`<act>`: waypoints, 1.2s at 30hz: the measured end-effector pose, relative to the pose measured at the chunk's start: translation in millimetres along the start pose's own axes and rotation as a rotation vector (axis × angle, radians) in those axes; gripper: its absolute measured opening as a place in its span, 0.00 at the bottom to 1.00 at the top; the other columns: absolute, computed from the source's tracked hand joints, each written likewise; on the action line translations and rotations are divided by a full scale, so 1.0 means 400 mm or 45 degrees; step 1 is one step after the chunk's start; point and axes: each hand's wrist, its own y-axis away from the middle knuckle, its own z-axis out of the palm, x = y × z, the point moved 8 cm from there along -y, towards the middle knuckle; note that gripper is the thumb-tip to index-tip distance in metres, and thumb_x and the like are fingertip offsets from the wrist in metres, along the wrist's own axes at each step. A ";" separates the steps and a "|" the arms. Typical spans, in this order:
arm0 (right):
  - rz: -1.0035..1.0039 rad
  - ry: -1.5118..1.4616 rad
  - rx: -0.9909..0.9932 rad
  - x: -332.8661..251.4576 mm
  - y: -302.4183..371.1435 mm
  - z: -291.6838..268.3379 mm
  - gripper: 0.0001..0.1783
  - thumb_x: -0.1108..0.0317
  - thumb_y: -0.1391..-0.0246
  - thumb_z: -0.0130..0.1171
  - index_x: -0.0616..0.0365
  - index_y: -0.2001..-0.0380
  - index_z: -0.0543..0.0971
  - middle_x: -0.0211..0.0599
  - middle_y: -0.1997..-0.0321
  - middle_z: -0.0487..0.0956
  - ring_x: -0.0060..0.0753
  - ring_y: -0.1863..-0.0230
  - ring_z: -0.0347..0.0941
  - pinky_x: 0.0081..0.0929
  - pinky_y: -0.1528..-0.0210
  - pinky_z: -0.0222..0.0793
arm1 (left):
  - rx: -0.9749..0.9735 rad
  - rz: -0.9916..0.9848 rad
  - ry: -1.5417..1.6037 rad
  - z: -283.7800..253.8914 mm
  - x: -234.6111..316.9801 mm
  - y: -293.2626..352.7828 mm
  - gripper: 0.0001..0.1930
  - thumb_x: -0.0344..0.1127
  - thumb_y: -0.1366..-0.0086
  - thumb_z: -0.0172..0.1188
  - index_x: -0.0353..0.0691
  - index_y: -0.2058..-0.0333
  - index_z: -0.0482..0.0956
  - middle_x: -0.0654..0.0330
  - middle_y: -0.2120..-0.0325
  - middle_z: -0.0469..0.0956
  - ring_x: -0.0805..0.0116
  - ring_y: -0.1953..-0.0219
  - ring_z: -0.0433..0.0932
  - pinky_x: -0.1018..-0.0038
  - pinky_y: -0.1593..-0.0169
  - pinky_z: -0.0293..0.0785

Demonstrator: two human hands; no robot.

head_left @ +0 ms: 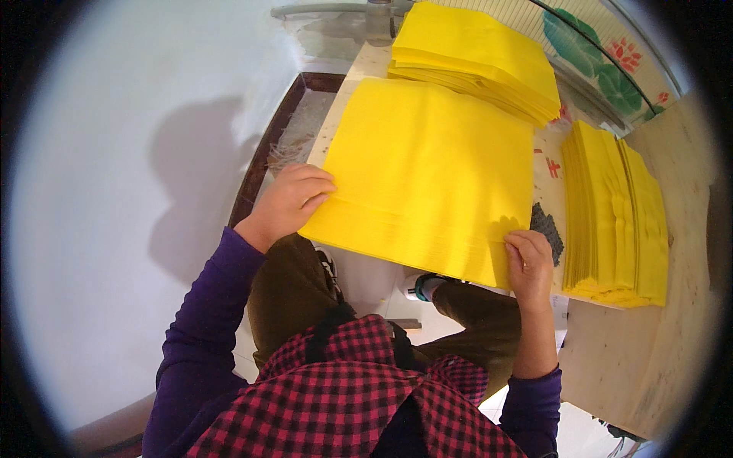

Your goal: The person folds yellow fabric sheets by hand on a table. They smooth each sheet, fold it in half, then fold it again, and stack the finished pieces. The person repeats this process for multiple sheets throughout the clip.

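A wide yellow cloth sheet (pixel 427 175), smooth and felt-like, lies on the wooden table in front of me. Its near edge hangs slightly over the table's front. My left hand (pixel 294 200) is closed on the sheet's left edge near the front corner, thumb and fingers pinching it. At the near right corner, my right hand (pixel 528 259) pinches the same sheet between thumb and fingers. Whether more layers lie under the sheet I cannot tell.
Behind the sheet stands a thick pile of yellow cloth (pixel 473 53). Another folded yellow stack (pixel 615 217) sits to the right, with a dark grey textured piece (pixel 547 233) between. A white wall (pixel 114 191) borders the left. A panel with painted lotus leaves (pixel 603 61) closes off the far right.
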 end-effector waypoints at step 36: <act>0.077 -0.086 -0.004 0.011 0.025 0.005 0.07 0.77 0.54 0.64 0.59 0.68 0.82 0.40 0.61 0.79 0.48 0.55 0.74 0.39 0.51 0.70 | 0.089 0.053 -0.082 -0.001 0.026 0.017 0.06 0.26 0.44 0.61 0.36 0.66 0.80 0.56 0.63 0.80 0.55 0.57 0.77 0.63 0.49 0.70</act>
